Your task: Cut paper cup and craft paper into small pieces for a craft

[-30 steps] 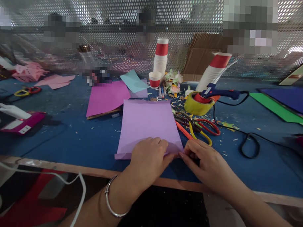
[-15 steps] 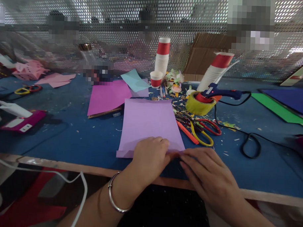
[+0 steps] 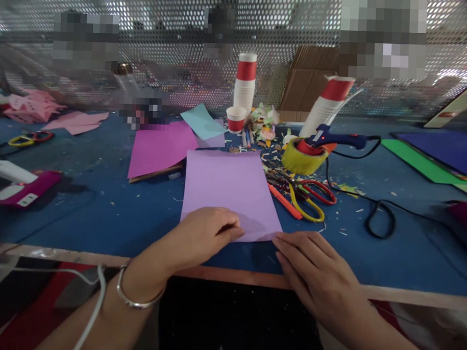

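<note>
A sheet of purple paper [image 3: 223,185] lies on the blue table in front of me, with a narrow strip folded along its near edge. My left hand [image 3: 206,233] lies over the left part of that edge. Its fingers are curled in and the fingertips press on the fold; what lies under the palm is hidden. At the near right corner of the sheet, the fingers of my right hand [image 3: 316,272] are held together and grip the paper. A silver bangle [image 3: 139,302] circles my left wrist.
Right of the sheet lie scissors [image 3: 312,211], an orange cutter [image 3: 286,201] and a yellow tape roll [image 3: 303,159] with a blue glue gun [image 3: 338,139] on it, its cord trailing right. Magenta paper [image 3: 160,147] lies to the left. Paper cups [image 3: 245,83] stand behind among scraps.
My left hand has slid left along the near edge, uncovering the fold's right part. The strip that stood up at the left is now under the hand. My right hand stays at the corner.
</note>
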A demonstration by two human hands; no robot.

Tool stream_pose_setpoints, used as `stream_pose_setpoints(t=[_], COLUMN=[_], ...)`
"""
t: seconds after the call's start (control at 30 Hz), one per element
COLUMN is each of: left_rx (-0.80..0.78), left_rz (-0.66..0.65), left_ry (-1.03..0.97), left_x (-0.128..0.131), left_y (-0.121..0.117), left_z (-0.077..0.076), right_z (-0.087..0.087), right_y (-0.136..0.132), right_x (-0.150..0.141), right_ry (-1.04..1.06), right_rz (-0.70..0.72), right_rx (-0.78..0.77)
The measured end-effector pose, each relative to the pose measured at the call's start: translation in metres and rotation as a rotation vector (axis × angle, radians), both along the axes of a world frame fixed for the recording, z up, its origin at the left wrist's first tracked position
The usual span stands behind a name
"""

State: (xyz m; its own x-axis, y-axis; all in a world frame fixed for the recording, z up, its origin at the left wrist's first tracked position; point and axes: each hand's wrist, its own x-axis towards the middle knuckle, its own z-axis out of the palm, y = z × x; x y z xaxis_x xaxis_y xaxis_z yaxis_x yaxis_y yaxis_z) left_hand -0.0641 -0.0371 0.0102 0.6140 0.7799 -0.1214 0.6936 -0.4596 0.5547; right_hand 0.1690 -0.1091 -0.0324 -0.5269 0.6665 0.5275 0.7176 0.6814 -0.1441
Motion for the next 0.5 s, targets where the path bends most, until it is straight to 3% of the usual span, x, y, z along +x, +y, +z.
stream_pose_setpoints(t=[0.3,0.5], left_rx=[-0.082,-0.211], left_rz=[0.009,-0.025], left_ry=[0.013,-0.019], left_x=[-0.038,-0.044], left_y=[-0.003,0.001], left_z=[0.006,0.012], right_z=[-0.007,-0.009], right_y=[-0.003,-0.002], right_x=[0.004,0.005], right_ry=[0.039,0.069], right_rz=[-0.018,-0.023], right_rx=[-0.070,-0.084])
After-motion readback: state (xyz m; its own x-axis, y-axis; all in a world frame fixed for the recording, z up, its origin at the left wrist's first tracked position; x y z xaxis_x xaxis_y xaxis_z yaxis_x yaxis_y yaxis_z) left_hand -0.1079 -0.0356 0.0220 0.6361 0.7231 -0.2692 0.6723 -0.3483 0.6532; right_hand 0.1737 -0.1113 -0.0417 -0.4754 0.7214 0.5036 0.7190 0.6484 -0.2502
